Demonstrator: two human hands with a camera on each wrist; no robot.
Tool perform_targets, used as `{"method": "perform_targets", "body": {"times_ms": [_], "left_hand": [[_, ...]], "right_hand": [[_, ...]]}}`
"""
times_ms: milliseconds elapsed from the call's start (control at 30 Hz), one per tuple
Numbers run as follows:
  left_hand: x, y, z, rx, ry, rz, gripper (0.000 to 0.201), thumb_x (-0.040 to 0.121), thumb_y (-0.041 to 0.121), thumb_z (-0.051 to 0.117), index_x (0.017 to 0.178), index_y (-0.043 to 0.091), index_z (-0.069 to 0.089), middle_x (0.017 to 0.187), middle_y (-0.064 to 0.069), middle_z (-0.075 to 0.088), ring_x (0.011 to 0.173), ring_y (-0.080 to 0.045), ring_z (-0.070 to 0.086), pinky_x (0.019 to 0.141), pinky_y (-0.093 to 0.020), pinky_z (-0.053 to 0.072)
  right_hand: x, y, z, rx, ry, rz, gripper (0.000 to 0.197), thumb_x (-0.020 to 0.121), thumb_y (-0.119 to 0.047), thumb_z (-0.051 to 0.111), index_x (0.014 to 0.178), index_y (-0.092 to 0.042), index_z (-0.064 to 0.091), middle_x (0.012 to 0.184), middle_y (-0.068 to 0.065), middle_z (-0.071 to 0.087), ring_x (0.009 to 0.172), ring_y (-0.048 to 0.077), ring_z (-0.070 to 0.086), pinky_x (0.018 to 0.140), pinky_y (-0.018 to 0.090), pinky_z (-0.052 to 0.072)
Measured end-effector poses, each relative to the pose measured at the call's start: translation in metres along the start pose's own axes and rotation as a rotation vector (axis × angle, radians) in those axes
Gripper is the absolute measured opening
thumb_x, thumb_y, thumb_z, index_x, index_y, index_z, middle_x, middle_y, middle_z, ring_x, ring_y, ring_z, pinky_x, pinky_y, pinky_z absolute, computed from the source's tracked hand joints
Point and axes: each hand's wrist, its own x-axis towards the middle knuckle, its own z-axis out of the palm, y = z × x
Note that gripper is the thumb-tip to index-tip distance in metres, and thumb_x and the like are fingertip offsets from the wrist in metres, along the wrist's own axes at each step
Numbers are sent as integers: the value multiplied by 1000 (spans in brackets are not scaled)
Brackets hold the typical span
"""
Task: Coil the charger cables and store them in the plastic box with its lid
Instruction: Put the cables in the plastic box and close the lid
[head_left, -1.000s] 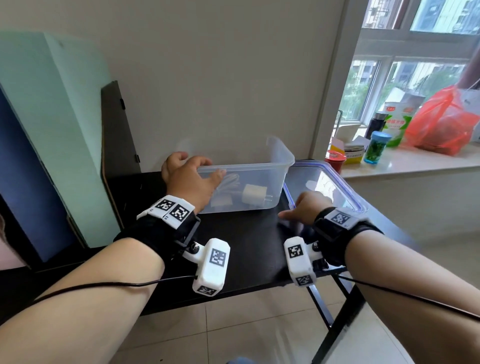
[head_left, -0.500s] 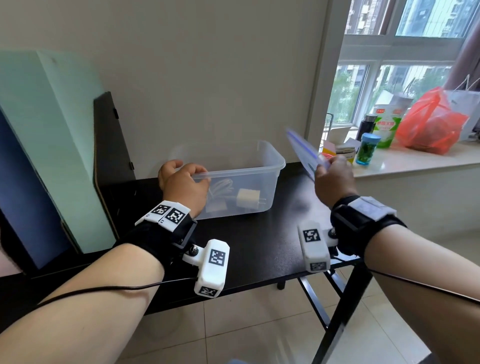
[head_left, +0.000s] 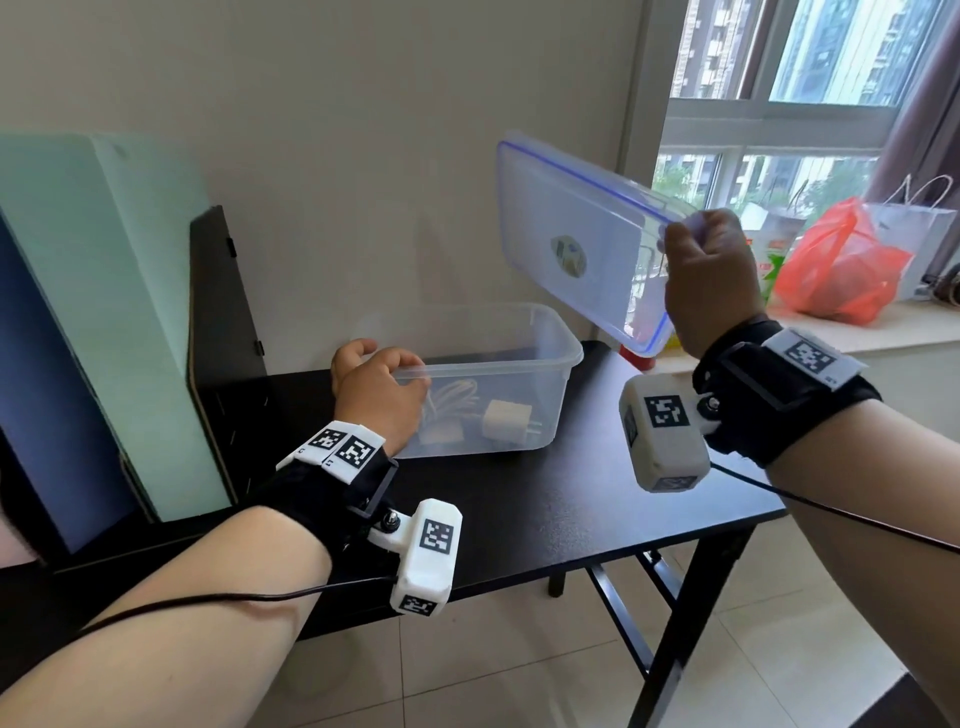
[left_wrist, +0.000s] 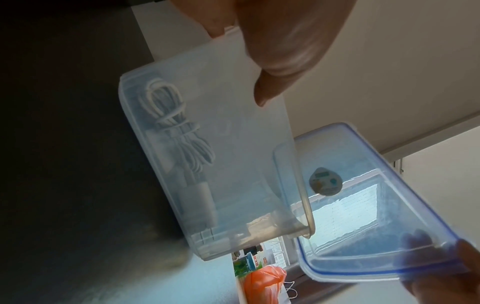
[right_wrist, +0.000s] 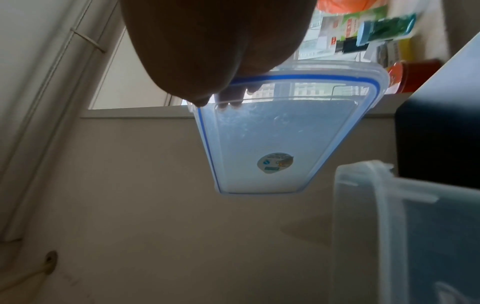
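Note:
A clear plastic box (head_left: 519, 374) stands on the black table (head_left: 571, 493). Inside it lie a coiled white cable (left_wrist: 179, 133) and a white charger plug (head_left: 506, 415). My left hand (head_left: 379, 384) grips the box's left rim (left_wrist: 259, 67), thumb and fingers curled over the edge. My right hand (head_left: 706, 280) holds the clear lid with the blue seal (head_left: 576, 234) by its right edge, raised and tilted in the air above and right of the box. The lid (right_wrist: 280, 139) has a round sticker. The lid (left_wrist: 363, 205) hangs beyond the box's far end in the left wrist view.
A tall green and blue panel (head_left: 104, 312) and a black board (head_left: 223, 296) lean at the table's left. The windowsill at right holds a red plastic bag (head_left: 841, 260), a white bag and bottles. Wall behind the box; tiled floor below.
My right hand picked the lid up off the table and raised it, swinging it up and tilting it above the box's right end. My left hand stayed on the box rim.

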Motion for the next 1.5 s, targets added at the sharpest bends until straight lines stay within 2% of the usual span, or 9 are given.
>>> {"method": "perform_targets", "body": {"times_ms": [267, 400, 633, 833, 1000, 1133, 1200, 1267, 1500], "left_hand": [[-4, 2, -11, -121, -31, -7, 37, 78, 16, 58, 114, 26, 55, 141, -3, 26, 130, -20, 36, 112, -34, 31], [1, 6, -20, -437, 33, -110, 80, 73, 45, 57, 143, 21, 24, 150, -4, 26, 132, -18, 33, 102, -29, 27], [20, -4, -33, -464, 115, -57, 69, 74, 58, 50, 133, 26, 40, 126, -4, 60, 113, -21, 58, 105, -43, 42], [20, -19, -31, -280, 225, -49, 37, 85, 41, 56, 116, 20, 56, 104, 1, 67, 94, -19, 63, 88, -33, 49], [19, -23, -23, -211, 233, -74, 51, 83, 50, 56, 120, 15, 51, 112, -4, 64, 101, -25, 60, 89, -34, 47], [11, -28, -19, -179, 175, -59, 71, 74, 60, 60, 128, 17, 46, 126, -3, 59, 113, -24, 57, 98, -42, 46], [8, -27, -20, -186, 179, -42, 70, 75, 55, 62, 130, 16, 44, 126, 0, 56, 111, -18, 55, 96, -34, 45], [6, -23, -21, -196, 182, -30, 67, 75, 49, 66, 129, 15, 43, 118, 5, 52, 103, -13, 51, 86, -26, 40], [-6, -25, -23, -170, 183, -9, 67, 68, 51, 71, 118, 15, 45, 109, 8, 50, 97, -11, 50, 79, -25, 38]], "right_hand": [[10, -44, 12, 506, -59, 84, 22, 90, -11, 44, 69, -18, 46, 62, 0, 49, 51, 6, 52, 47, 20, 37], [19, -44, 17, 531, -77, 218, 27, 95, -19, 44, 69, -13, 50, 48, 0, 54, 46, 14, 50, 46, 23, 35], [19, -7, 43, 450, -115, 563, 33, 88, -24, 58, 62, -4, 57, 54, 7, 62, 56, 18, 59, 58, 29, 47], [27, 16, 61, 240, -231, 530, 14, 72, -4, 62, 64, -11, 52, 58, 7, 54, 47, 15, 52, 53, 23, 43], [25, 23, 74, 89, -399, 572, 48, 81, 2, 58, 126, 10, 45, 101, 12, 58, 80, 23, 46, 61, 23, 44], [24, 29, 75, 130, -457, 648, 15, 87, 4, 48, 76, -7, 49, 62, 6, 41, 37, 10, 42, 31, 9, 26], [23, 34, 74, 187, -488, 651, 35, 88, 3, 45, 121, -9, 47, 92, 16, 52, 75, 18, 64, 42, 14, 40], [24, 40, 73, 182, -489, 652, 68, 88, 1, 46, 147, -15, 16, 147, 22, 29, 131, 31, 41, 68, 23, 44], [26, 51, 76, 157, -505, 634, 69, 84, 0, 53, 144, -20, 26, 145, 22, 33, 112, 33, 50, 59, 29, 50]]}}
